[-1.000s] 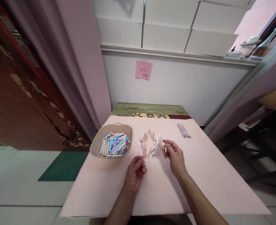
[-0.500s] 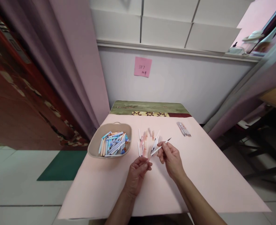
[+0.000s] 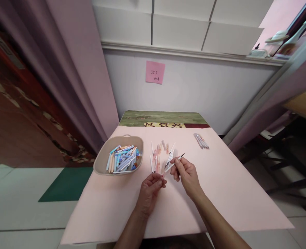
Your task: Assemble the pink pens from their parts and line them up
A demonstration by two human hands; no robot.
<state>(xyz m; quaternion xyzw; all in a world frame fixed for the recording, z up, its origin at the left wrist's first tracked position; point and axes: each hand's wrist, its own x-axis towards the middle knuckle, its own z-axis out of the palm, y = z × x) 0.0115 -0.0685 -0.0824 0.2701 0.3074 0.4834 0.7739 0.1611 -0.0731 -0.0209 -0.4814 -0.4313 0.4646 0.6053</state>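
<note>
My right hand (image 3: 188, 174) pinches a thin white pen refill (image 3: 170, 166) with a dark tip pointing up and right. Its lower left end meets a small clear, pinkish pen barrel (image 3: 164, 174), held between the fingertips of my left hand (image 3: 150, 192); whether the end is inside cannot be made out. Both hands are closed, just above the tablecloth. Beyond them lie pinkish pen barrels (image 3: 158, 160), short clear pen caps (image 3: 168, 148) and more white refills (image 3: 151, 164).
A beige basket (image 3: 98, 165) full of blue, grey and orange pens stands on the left of the pink-covered table (image 3: 207, 207). Several assembled-looking pens (image 3: 201, 141) lie together at the back right. A pink note (image 3: 155, 72) is stuck on the wall behind.
The white refill in my right hand has moved down and left, its end coming to the barrel in my left hand. The camera view has shifted slightly.
</note>
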